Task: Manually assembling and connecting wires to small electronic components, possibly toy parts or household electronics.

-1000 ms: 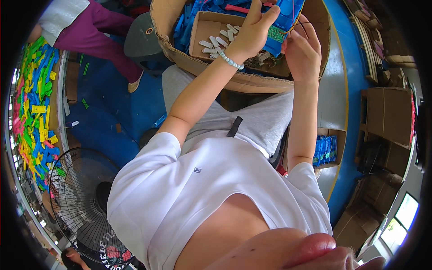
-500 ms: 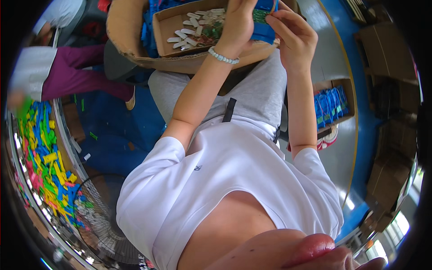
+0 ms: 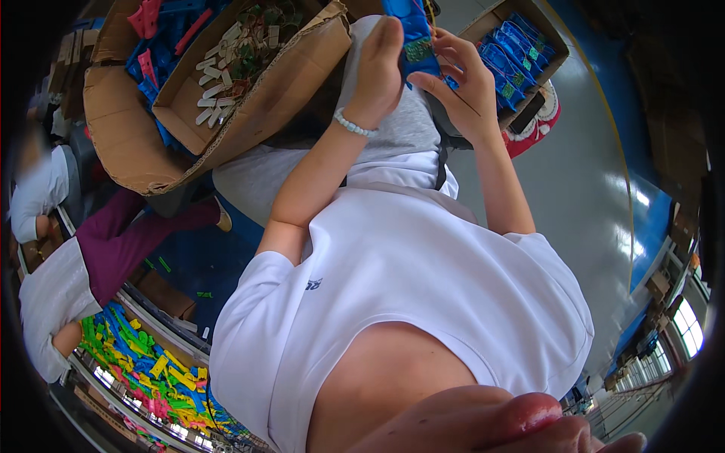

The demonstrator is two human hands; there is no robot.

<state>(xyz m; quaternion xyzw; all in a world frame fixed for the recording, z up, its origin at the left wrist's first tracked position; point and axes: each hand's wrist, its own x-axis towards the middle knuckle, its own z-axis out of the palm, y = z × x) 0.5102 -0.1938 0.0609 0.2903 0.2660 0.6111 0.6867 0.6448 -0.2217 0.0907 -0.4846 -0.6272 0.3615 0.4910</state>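
A blue plastic housing [image 3: 406, 16] with a green circuit board [image 3: 419, 50] set in it is held up above my lap, near the top edge of the view. My left hand [image 3: 380, 68], a pale beaded bracelet at its wrist, grips the housing along its left side. My right hand [image 3: 472, 90] curls round the right and lower side of the same housing, thumb beside the board's lower end. A thin dark wire [image 3: 470, 108] crosses in front of the right palm. The right fingertips are partly hidden.
At the left, a large cardboard box [image 3: 121, 128] holds blue and pink parts and a smaller carton [image 3: 172, 113] of white pieces and wired boards. Another carton [image 3: 555, 57] at the right contains several blue wired housings. Coloured parts [image 3: 151, 370] fill a lower-left bench beside another person [image 3: 60, 294].
My view has turned, so the large box appears further left and the right carton higher. Both hands have shifted slightly left and down in view, with the blue housing still held.
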